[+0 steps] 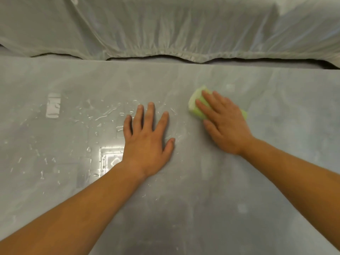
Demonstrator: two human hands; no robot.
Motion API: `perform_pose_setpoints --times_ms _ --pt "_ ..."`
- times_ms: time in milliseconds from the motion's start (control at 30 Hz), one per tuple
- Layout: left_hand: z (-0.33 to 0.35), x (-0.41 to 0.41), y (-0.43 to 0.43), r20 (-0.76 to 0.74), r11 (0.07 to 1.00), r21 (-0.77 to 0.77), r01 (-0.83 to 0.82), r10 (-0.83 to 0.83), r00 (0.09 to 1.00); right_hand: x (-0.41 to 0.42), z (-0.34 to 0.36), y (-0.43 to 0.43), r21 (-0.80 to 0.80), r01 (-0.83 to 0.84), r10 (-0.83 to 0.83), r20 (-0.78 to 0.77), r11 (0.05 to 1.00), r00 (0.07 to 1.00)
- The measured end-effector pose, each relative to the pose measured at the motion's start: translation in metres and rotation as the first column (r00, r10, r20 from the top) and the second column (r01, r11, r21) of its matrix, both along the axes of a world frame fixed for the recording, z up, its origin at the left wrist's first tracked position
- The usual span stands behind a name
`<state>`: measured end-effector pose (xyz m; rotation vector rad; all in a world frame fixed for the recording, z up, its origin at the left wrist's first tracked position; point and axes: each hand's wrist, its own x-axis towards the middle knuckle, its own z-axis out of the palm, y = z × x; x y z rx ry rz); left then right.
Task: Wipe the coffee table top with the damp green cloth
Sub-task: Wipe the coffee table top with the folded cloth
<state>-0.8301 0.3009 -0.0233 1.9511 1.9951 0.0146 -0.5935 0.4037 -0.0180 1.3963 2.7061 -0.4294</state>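
Note:
The grey, glossy coffee table top (202, 208) fills most of the view. My right hand (223, 124) lies flat on a folded light green cloth (196, 103), pressing it onto the table right of centre; most of the cloth is hidden under the palm, with a corner showing past my wrist. My left hand (148, 138) rests flat on the table with fingers spread and nothing in it, about a hand's width left of the cloth. Water droplets and streaks (103, 115) cover the table left of my left hand.
A sofa under a translucent plastic dust sheet (165, 30) runs along the far edge of the table, with a narrow dark gap between them. Bright reflections of ceiling lights (110, 157) show on the wet surface at the left.

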Motion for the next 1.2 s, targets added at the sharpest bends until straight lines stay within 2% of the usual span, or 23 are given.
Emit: perform_pose_setpoints --times_ms 100,133,167,233,300,333,367,467,533,567,667,767,833,900,933,967,1033,1133,1167,1200 --pt "-0.002 0.000 0.001 0.004 1.000 0.009 -0.007 0.007 1.000 -0.026 -0.003 0.055 0.037 0.328 -0.328 -0.011 0.944 0.945" --pt "-0.003 0.000 0.001 0.007 1.000 0.012 -0.010 0.010 1.000 -0.037 -0.004 0.060 0.049 0.365 -0.365 -0.015 0.930 0.931" --pt "-0.003 0.000 0.001 0.011 1.000 0.013 -0.011 0.011 1.000 -0.046 -0.005 0.054 0.064 0.337 -0.337 -0.012 0.939 0.941" --pt "-0.003 0.000 0.001 0.016 1.000 0.013 -0.012 0.012 1.000 -0.047 -0.007 0.021 0.070 0.082 -0.083 -0.002 0.994 0.997" --pt "-0.002 -0.001 0.002 0.021 1.000 0.012 -0.016 0.016 1.000 -0.032 -0.005 -0.011 0.035 -0.180 0.180 0.000 0.983 0.984" --pt "-0.001 -0.001 0.002 0.026 1.000 0.011 -0.019 0.019 0.999 -0.026 -0.005 -0.008 0.024 -0.234 0.234 0.006 0.972 0.972" --pt "-0.001 -0.001 0.002 0.036 1.000 0.012 -0.024 0.023 0.999 -0.025 -0.005 0.004 0.020 -0.211 0.211 0.005 0.977 0.977" --pt "-0.001 -0.001 0.001 0.061 0.999 0.011 -0.035 0.034 0.998 -0.054 -0.008 0.053 0.031 0.126 -0.125 -0.024 0.992 0.992" --pt "-0.002 -0.002 0.000 0.065 0.999 0.013 -0.040 0.039 0.997 -0.078 -0.009 0.059 0.047 0.206 -0.204 -0.043 0.977 0.978" --pt "-0.001 -0.002 0.000 0.074 0.999 0.013 -0.042 0.041 0.996 -0.083 -0.011 0.049 0.066 0.162 -0.159 -0.046 0.985 0.986" --pt "0.007 -0.007 0.001 0.122 0.997 0.009 -0.070 0.069 0.990 -0.066 -0.012 -0.002 0.076 -0.113 0.115 -0.030 0.991 0.993" --pt "0.017 -0.013 -0.005 0.129 0.990 0.015 -0.137 0.134 0.983 -0.047 -0.008 -0.002 0.038 -0.231 0.231 -0.006 0.972 0.973" --pt "0.019 -0.016 -0.014 0.121 0.985 0.007 -0.171 0.169 0.978 -0.056 -0.009 0.030 0.054 -0.116 0.116 0.007 0.992 0.993" --pt "0.018 -0.019 -0.021 0.099 0.980 -0.002 -0.201 0.200 0.975 -0.079 -0.011 0.059 0.040 0.111 -0.110 -0.021 0.993 0.994" --pt "0.016 -0.020 -0.024 0.085 0.977 -0.009 -0.215 0.215 0.973 -0.091 -0.011 0.061 0.031 0.176 -0.175 -0.032 0.984 0.984" --pt "0.015 -0.020 -0.027 0.073 0.975 -0.021 -0.219 0.220 0.973 -0.099 -0.011 0.053 0.043 0.172 -0.171 -0.031 0.984 0.985" --pt "0.013 -0.020 -0.031 0.081 0.974 -0.037 -0.221 0.224 0.971 -0.097 -0.015 0.016 0.086 -0.029 0.032 -0.032 0.996 0.999" --pt "0.018 -0.022 -0.033 0.218 0.970 -0.016 -0.242 0.240 0.946 -0.062 -0.014 -0.029 0.065 -0.378 0.382 -0.051 0.923 0.923" --pt "0.020 -0.025 -0.034 0.247 0.970 0.009 -0.245 0.235 0.940 -0.056 -0.014 -0.021 0.054 -0.409 0.412 -0.051 0.911 0.910" --pt "0.020 -0.028 -0.037 0.248 0.970 0.033 -0.239 0.224 0.943 -0.057 -0.014 -0.008 0.064 -0.372 0.375 -0.043 0.926 0.926"
